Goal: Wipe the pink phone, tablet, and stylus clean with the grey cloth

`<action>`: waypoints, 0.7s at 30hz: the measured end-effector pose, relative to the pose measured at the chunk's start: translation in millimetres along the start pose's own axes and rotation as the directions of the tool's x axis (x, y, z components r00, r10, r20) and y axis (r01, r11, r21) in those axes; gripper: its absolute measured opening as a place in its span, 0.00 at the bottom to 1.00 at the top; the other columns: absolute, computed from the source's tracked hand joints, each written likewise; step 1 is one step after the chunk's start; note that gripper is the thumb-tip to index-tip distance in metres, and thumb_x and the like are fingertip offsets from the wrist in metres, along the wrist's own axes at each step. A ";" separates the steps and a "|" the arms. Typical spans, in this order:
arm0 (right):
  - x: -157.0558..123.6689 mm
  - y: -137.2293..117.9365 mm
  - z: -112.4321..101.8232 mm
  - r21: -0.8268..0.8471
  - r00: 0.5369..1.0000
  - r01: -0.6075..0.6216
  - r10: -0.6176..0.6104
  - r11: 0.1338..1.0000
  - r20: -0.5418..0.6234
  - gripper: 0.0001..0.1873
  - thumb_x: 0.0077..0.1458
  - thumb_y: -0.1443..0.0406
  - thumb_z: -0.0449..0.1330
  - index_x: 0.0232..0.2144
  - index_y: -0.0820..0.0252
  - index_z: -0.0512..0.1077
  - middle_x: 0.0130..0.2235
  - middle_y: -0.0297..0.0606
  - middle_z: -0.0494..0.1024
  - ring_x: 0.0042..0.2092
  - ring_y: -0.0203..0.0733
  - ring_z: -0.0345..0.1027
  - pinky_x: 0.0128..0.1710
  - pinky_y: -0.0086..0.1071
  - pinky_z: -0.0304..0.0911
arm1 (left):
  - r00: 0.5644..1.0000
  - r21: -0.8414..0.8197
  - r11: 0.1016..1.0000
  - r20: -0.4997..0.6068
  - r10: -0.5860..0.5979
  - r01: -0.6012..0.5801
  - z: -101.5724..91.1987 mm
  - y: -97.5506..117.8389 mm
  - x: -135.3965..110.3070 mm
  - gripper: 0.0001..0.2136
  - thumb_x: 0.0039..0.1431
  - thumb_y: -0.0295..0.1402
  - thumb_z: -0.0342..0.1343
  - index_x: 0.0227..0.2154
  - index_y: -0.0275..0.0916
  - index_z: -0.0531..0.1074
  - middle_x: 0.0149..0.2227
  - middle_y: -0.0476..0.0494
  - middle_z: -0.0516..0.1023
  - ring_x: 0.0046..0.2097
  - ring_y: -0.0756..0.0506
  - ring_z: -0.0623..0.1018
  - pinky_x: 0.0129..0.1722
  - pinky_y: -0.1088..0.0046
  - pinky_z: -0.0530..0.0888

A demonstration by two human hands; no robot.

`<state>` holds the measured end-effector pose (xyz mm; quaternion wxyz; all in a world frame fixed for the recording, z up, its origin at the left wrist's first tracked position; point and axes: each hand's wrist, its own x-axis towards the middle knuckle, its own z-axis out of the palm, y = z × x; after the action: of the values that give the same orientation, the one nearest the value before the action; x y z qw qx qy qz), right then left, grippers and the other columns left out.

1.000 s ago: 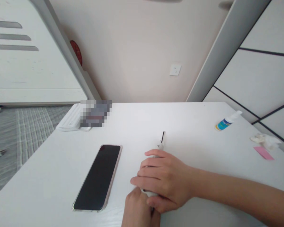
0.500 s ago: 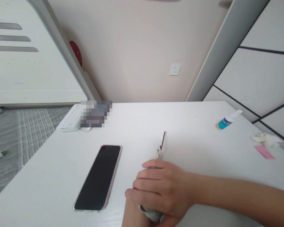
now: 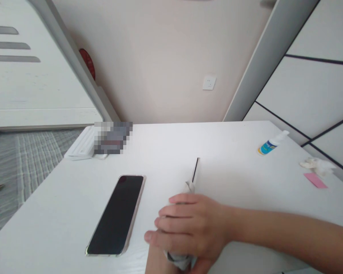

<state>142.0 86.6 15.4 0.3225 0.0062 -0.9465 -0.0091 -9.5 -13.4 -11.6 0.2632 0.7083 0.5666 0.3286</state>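
On the white worktop (image 3: 231,171), close to its near edge, the right hand (image 3: 193,224) comes in from the right and curls over a slim white tool (image 3: 194,171), its fingers closed around the tool's middle and pointing left. The tool runs away from the person, with its narrow, dark-slotted tip sticking out past the fingers towards the wall. A crumpled-looking grey-white lower end shows beneath the hand. The left hand (image 3: 157,260) sits under the right at the bottom of the view, touching it and mostly hidden; how far open it is, and whether it has hold of the tool, cannot be told.

Just left of the hands, a phone (image 3: 116,215) lies on the worktop at a slant, with its dark screen up and a pale rim. Well off to the right, a small spray bottle (image 3: 270,147) with a blue label lies on its side. Beyond it are a crumpled tissue (image 3: 317,166) and a pink slip (image 3: 316,180), just beside each other near the right edge. At the far left edge sits a flat white object (image 3: 80,144), partly beside a pixelated patch (image 3: 112,137) that hides whatever is there. Behind the worktop, a wall socket (image 3: 209,82) shows on the pale wall (image 3: 160,57).
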 end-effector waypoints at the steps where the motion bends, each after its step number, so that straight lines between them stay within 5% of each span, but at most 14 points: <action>1: -3.3 12.0 -5.4 -0.004 0.999 -0.048 0.048 0.999 -0.005 0.41 0.67 0.38 0.42 0.58 0.66 0.70 0.49 0.42 0.80 0.52 0.45 0.71 0.61 0.39 0.58 | 1.000 0.006 1.000 0.007 0.009 -0.009 -0.6 2.0 1.5 0.12 0.68 0.35 0.55 0.51 0.41 0.74 0.39 0.44 0.84 0.38 0.45 0.84 0.38 0.67 0.82; 4: -17.6 54.9 -30.0 -0.022 0.953 -0.299 0.298 0.954 -0.045 0.38 0.70 0.42 0.38 0.54 0.66 0.72 0.45 0.46 0.81 0.50 0.47 0.73 0.57 0.44 0.63 | 0.997 0.043 0.997 0.016 0.069 -0.070 -4.0 9.4 8.2 0.23 0.67 0.25 0.48 0.64 0.44 0.63 0.51 0.43 0.83 0.48 0.45 0.84 0.45 0.73 0.81; 7: -21.0 61.2 -36.4 -0.057 0.913 -0.406 0.402 0.912 -0.070 0.35 0.73 0.48 0.37 0.52 0.67 0.73 0.47 0.50 0.81 0.55 0.52 0.70 0.60 0.53 0.58 | 0.993 0.090 0.989 0.003 0.119 -0.119 -5.3 9.6 12.5 0.28 0.65 0.23 0.46 0.67 0.43 0.57 0.59 0.42 0.78 0.54 0.45 0.82 0.50 0.74 0.79; 10: -10.4 26.3 -14.4 -0.035 0.947 -0.317 0.315 0.948 -0.065 0.37 0.69 0.42 0.41 0.54 0.65 0.71 0.47 0.44 0.82 0.58 0.48 0.69 0.67 0.49 0.50 | 0.995 0.061 0.993 -0.002 0.102 -0.101 -2.6 0.2 12.3 0.16 0.61 0.26 0.51 0.49 0.42 0.75 0.41 0.44 0.86 0.38 0.43 0.86 0.35 0.74 0.81; 12: -3.0 6.0 -0.1 -0.015 0.985 -0.153 0.151 0.988 -0.082 0.42 0.65 0.37 0.45 0.54 0.69 0.71 0.45 0.44 0.82 0.54 0.46 0.71 0.67 0.44 0.49 | 0.995 0.029 0.995 0.012 0.100 -0.100 -1.1 -5.2 11.0 0.09 0.56 0.28 0.54 0.37 0.43 0.78 0.30 0.46 0.85 0.29 0.42 0.84 0.26 0.74 0.79; 14: -1.1 4.2 1.9 -0.033 0.995 -0.057 0.054 0.998 -0.083 0.42 0.64 0.37 0.47 0.54 0.70 0.71 0.43 0.43 0.82 0.52 0.46 0.72 0.67 0.41 0.50 | 0.995 0.002 0.996 0.020 0.094 -0.095 -1.9 -5.3 9.2 0.07 0.58 0.30 0.55 0.36 0.43 0.78 0.28 0.47 0.84 0.27 0.43 0.83 0.25 0.74 0.79; 21: -14.0 48.0 -31.4 -0.067 0.933 -0.357 0.351 0.932 -0.084 0.39 0.70 0.41 0.35 0.52 0.64 0.71 0.46 0.46 0.81 0.53 0.48 0.71 0.63 0.50 0.54 | 0.997 -0.175 0.982 0.029 -0.066 0.070 -14.2 14.5 8.5 0.20 0.70 0.36 0.49 0.63 0.44 0.68 0.58 0.44 0.79 0.59 0.43 0.78 0.56 0.70 0.76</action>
<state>171.9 134.4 32.7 0.3520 -0.1771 -0.9191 0.0112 -10.0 -8.3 9.8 0.3423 0.6664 0.5561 0.3599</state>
